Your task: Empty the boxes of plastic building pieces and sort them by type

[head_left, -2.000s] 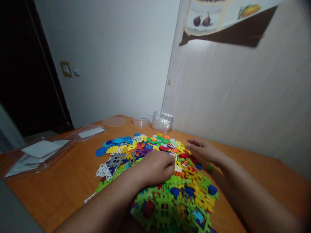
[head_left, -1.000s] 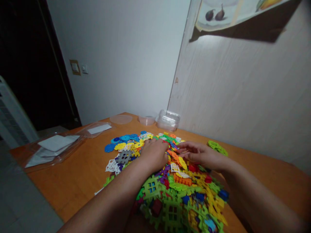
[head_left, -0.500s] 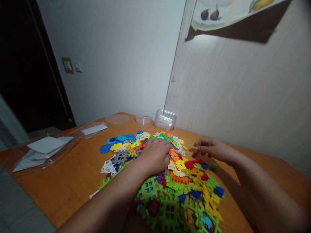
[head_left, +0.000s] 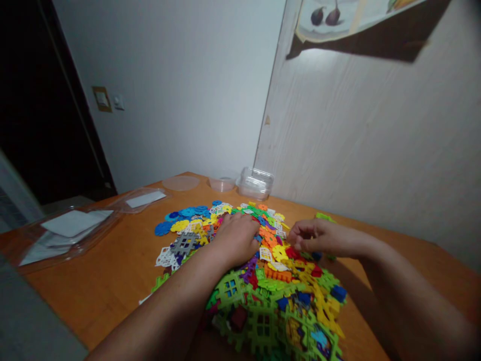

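My left hand (head_left: 237,239) lies palm down on a heap of colourful plastic building pieces. Its fingers spread over the far side, their tips partly hidden, and nothing shows in its grasp. At the heap's right edge is my right hand (head_left: 319,235), its fingers bent and drawn together above red pieces (head_left: 293,252); whatever they pinch is hidden. Between the hands lie orange flower-shaped discs (head_left: 267,235) and a yellow disc (head_left: 280,253). Green lattice panels (head_left: 263,323) fill the near side, beside yellow pieces (head_left: 327,313). A grey lattice piece (head_left: 185,243) sits left of my left hand.
Clear plastic tubs (head_left: 256,183) and a round lid (head_left: 181,183) stand near the wall at the table's back. Clear packaging with white paper (head_left: 73,223) lies to the left. A green piece (head_left: 325,217) rests just beyond my right hand.
My right hand has moved slightly left and down to the red pieces. A green piece now shows behind it. My left hand has shifted a little left on the heap.
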Demonstrator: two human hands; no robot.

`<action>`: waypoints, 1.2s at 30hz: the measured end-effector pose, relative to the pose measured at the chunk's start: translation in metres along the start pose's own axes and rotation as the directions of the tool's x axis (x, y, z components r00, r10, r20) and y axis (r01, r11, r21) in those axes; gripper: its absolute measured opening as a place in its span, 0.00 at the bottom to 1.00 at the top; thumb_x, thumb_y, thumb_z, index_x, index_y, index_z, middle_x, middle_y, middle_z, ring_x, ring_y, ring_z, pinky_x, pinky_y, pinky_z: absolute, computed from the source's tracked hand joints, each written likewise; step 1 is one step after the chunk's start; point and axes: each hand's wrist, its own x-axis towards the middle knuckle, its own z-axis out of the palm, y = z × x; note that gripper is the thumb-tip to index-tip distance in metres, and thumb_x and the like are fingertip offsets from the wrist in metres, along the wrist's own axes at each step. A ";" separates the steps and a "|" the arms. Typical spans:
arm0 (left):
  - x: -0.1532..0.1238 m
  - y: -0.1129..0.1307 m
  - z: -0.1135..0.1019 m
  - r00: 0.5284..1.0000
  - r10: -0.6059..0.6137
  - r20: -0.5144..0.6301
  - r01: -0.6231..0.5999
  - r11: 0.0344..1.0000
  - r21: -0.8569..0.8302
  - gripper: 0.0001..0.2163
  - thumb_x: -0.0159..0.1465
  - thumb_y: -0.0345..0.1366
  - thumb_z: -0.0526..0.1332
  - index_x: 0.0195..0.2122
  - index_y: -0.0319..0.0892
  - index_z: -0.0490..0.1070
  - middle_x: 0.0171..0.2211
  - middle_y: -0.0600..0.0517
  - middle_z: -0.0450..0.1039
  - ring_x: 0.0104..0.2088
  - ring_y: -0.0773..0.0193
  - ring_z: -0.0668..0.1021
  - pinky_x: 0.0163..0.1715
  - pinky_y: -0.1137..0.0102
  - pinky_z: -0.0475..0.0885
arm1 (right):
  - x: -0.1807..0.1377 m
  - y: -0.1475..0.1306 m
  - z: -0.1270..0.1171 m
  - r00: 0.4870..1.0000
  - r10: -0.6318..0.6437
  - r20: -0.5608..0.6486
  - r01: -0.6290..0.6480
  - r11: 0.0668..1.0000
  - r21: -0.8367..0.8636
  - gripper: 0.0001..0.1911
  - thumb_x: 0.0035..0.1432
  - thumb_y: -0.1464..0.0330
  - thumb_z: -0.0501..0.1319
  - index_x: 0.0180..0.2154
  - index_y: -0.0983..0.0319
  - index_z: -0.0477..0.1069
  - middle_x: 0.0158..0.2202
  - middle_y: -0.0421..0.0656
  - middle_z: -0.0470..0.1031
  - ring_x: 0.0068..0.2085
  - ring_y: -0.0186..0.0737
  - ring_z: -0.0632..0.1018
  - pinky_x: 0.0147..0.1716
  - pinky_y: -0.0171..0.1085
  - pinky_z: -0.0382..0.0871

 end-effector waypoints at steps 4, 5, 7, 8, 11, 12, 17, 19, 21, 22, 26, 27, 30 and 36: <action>0.000 0.001 -0.003 0.997 -0.068 -0.028 0.067 0.998 -0.012 0.07 0.62 0.34 0.57 0.34 0.42 0.75 0.38 0.43 0.77 0.44 0.47 0.75 0.46 0.53 0.70 | -0.001 -0.006 0.002 1.000 -0.010 0.021 0.012 0.995 -0.099 0.07 0.58 0.63 0.63 0.36 0.60 0.73 0.32 0.40 0.73 0.32 0.35 0.70 0.29 0.32 0.64; 0.000 0.001 -0.003 0.997 -0.073 -0.036 0.072 0.997 -0.023 0.07 0.63 0.36 0.57 0.34 0.42 0.75 0.37 0.42 0.77 0.43 0.47 0.76 0.46 0.52 0.70 | -0.002 -0.006 0.002 1.000 -0.006 0.029 0.009 0.994 -0.111 0.07 0.58 0.63 0.64 0.35 0.60 0.72 0.32 0.39 0.73 0.32 0.35 0.70 0.29 0.32 0.64; 0.000 0.002 -0.003 0.995 -0.073 -0.061 0.070 0.996 -0.048 0.10 0.64 0.41 0.57 0.33 0.42 0.75 0.37 0.42 0.76 0.42 0.47 0.76 0.46 0.52 0.70 | -0.003 -0.006 0.000 0.999 0.002 0.040 0.003 0.993 -0.120 0.07 0.58 0.63 0.64 0.36 0.60 0.72 0.33 0.40 0.73 0.32 0.35 0.70 0.28 0.32 0.63; 0.000 0.002 -0.003 0.994 -0.069 -0.079 0.064 0.996 -0.058 0.11 0.65 0.42 0.57 0.33 0.42 0.75 0.37 0.43 0.76 0.42 0.47 0.75 0.46 0.52 0.70 | -0.004 -0.006 -0.001 0.999 0.007 0.039 -0.003 0.992 -0.123 0.08 0.58 0.62 0.64 0.36 0.60 0.72 0.33 0.40 0.72 0.32 0.35 0.70 0.27 0.31 0.62; 0.001 0.004 -0.002 0.988 -0.053 -0.142 0.041 0.995 -0.089 0.10 0.66 0.41 0.57 0.35 0.43 0.74 0.38 0.44 0.76 0.41 0.50 0.75 0.45 0.54 0.70 | -0.009 -0.007 -0.003 0.999 0.015 0.039 -0.010 0.991 -0.130 0.09 0.57 0.62 0.65 0.35 0.60 0.70 0.31 0.40 0.71 0.30 0.34 0.69 0.24 0.31 0.60; 0.001 0.004 -0.002 0.987 -0.040 -0.155 0.025 0.995 -0.099 0.09 0.66 0.39 0.56 0.36 0.43 0.74 0.39 0.45 0.76 0.41 0.51 0.75 0.45 0.56 0.69 | -0.011 -0.007 -0.004 0.998 0.017 0.053 -0.010 0.991 -0.132 0.09 0.57 0.62 0.65 0.34 0.61 0.70 0.30 0.39 0.71 0.29 0.34 0.69 0.24 0.31 0.60; 0.001 0.007 0.005 0.986 0.084 -0.141 -0.104 0.985 -0.139 0.07 0.64 0.33 0.56 0.36 0.43 0.73 0.39 0.46 0.75 0.42 0.54 0.74 0.44 0.60 0.69 | -0.019 -0.017 0.000 0.984 0.084 0.155 -0.047 0.973 -0.227 0.09 0.55 0.63 0.66 0.33 0.59 0.69 0.30 0.39 0.73 0.30 0.35 0.71 0.26 0.32 0.61; 0.001 0.008 0.009 0.984 0.122 -0.126 -0.140 0.979 -0.146 0.06 0.64 0.32 0.56 0.36 0.43 0.73 0.40 0.46 0.75 0.43 0.55 0.74 0.45 0.60 0.69 | -0.020 -0.025 0.005 0.982 0.124 0.141 -0.071 0.940 -0.334 0.12 0.52 0.61 0.69 0.33 0.59 0.70 0.30 0.39 0.74 0.30 0.36 0.71 0.26 0.33 0.60; 0.001 0.008 0.012 0.984 0.141 -0.111 -0.157 0.976 -0.149 0.07 0.64 0.32 0.56 0.36 0.43 0.73 0.40 0.46 0.75 0.43 0.55 0.74 0.46 0.60 0.69 | -0.018 -0.036 0.012 0.981 0.166 0.100 -0.102 0.883 -0.458 0.15 0.48 0.59 0.71 0.34 0.59 0.70 0.31 0.40 0.75 0.30 0.38 0.71 0.25 0.34 0.58; 0.001 0.008 0.013 0.984 0.145 -0.102 -0.159 0.976 -0.150 0.07 0.64 0.32 0.55 0.36 0.43 0.73 0.40 0.46 0.75 0.44 0.54 0.74 0.47 0.60 0.69 | -0.017 -0.040 0.016 0.981 0.180 0.078 -0.115 0.851 -0.512 0.16 0.47 0.58 0.71 0.33 0.59 0.70 0.31 0.40 0.75 0.30 0.38 0.71 0.24 0.35 0.57; 0.001 0.007 0.015 0.986 0.148 -0.074 -0.156 0.979 -0.129 0.07 0.64 0.33 0.56 0.35 0.43 0.73 0.40 0.46 0.75 0.44 0.54 0.74 0.47 0.60 0.70 | -0.014 -0.048 0.025 0.986 0.162 0.044 -0.105 0.800 -0.591 0.12 0.48 0.62 0.69 0.31 0.58 0.69 0.29 0.39 0.73 0.28 0.36 0.67 0.23 0.35 0.52; 0.001 0.007 0.016 0.987 0.147 -0.069 -0.155 0.981 -0.121 0.07 0.64 0.34 0.56 0.36 0.43 0.73 0.40 0.46 0.76 0.44 0.54 0.75 0.46 0.60 0.70 | -0.013 -0.046 0.025 0.989 0.145 0.043 -0.095 0.816 -0.570 0.12 0.49 0.63 0.69 0.31 0.58 0.68 0.29 0.38 0.72 0.28 0.35 0.67 0.23 0.35 0.52; 0.000 0.008 0.018 0.988 0.141 -0.064 -0.148 0.983 -0.107 0.07 0.64 0.34 0.56 0.37 0.43 0.74 0.41 0.45 0.76 0.45 0.52 0.75 0.47 0.58 0.70 | -0.014 -0.037 0.019 0.992 0.083 0.098 -0.036 0.910 -0.412 0.11 0.52 0.65 0.67 0.30 0.59 0.65 0.28 0.37 0.68 0.28 0.33 0.65 0.24 0.33 0.54; -0.001 0.010 0.017 0.989 0.145 -0.029 -0.147 0.985 -0.094 0.08 0.64 0.35 0.55 0.37 0.42 0.74 0.42 0.43 0.77 0.45 0.50 0.77 0.47 0.56 0.71 | 0.002 -0.001 -0.011 0.984 0.053 -0.173 -0.028 0.988 0.149 0.17 0.57 0.54 0.65 0.38 0.60 0.69 0.29 0.39 0.72 0.29 0.33 0.70 0.25 0.32 0.59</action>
